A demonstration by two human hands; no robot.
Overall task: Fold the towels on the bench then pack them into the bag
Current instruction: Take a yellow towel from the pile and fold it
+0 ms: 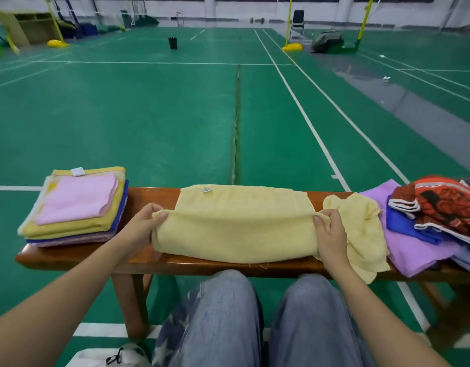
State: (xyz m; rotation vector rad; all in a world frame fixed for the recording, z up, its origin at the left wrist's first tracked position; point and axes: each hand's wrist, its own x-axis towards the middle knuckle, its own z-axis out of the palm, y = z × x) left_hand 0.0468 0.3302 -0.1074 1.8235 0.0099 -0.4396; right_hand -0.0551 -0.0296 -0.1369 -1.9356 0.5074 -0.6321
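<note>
A pale yellow towel (236,221) lies across the middle of the wooden bench (154,197), doubled over with its fold raised along the middle. My left hand (144,223) pinches the fold at its left end. My right hand (330,234) pinches the same fold at its right end, where a loose part of the towel hangs over the bench's front edge. A stack of folded towels (78,207), pink on top of yellow and blue ones, sits at the bench's left end. Unfolded towels (424,221), purple, blue and red-patterned, are heaped at the right end.
A white bag (109,356) with a black strap lies on the green court floor at the bottom left, beside my knees in blue jeans (255,321). Far off stand a black cylinder (173,42), a chair (298,23) and yellow net posts.
</note>
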